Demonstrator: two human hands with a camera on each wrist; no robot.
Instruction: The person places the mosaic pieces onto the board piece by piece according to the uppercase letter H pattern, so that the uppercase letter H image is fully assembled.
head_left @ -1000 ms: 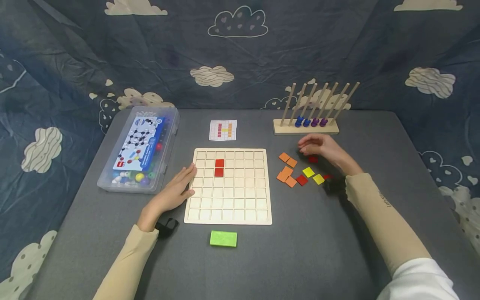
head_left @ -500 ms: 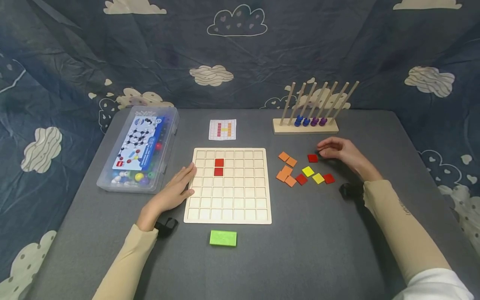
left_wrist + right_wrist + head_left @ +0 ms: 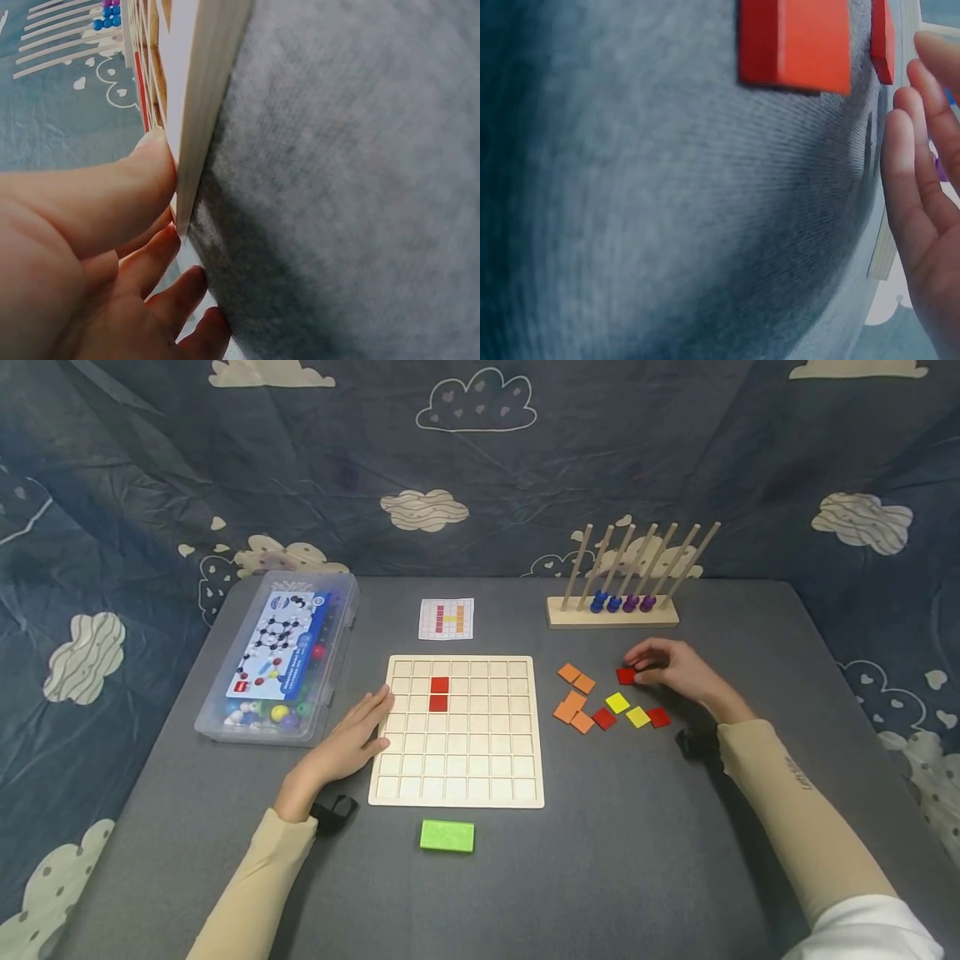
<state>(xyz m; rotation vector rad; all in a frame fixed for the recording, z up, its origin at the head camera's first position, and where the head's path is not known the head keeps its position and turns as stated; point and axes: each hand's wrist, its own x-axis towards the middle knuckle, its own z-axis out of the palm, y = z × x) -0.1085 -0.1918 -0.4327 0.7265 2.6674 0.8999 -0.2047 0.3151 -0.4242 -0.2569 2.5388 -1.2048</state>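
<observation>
The wooden grid board [image 3: 480, 746] lies flat with two red tiles [image 3: 438, 702] in one column. My left hand [image 3: 347, 739] rests on its left edge with fingers extended; in the left wrist view, the thumb of the left hand [image 3: 112, 247] touches the board's edge [image 3: 199, 97]. To the right of the board, my right hand [image 3: 678, 675] is beside a single red tile [image 3: 625, 677], fingers slightly bent. In the right wrist view, that hand [image 3: 926, 165] shows its fingertips near a red tile [image 3: 883, 45], without a visible grip on it.
Orange tiles [image 3: 574, 701], yellow tiles [image 3: 637, 717] and more red tiles [image 3: 658, 717] lie right of the board. A pattern card [image 3: 446, 619] and a peg stand [image 3: 612, 614] are behind, a plastic box [image 3: 333, 681] is at left, a green block [image 3: 447, 836] in front.
My right hand moved right, uncovering the upper red tile, then came slightly back left to that tile. The left hand has stayed on the board's edge.
</observation>
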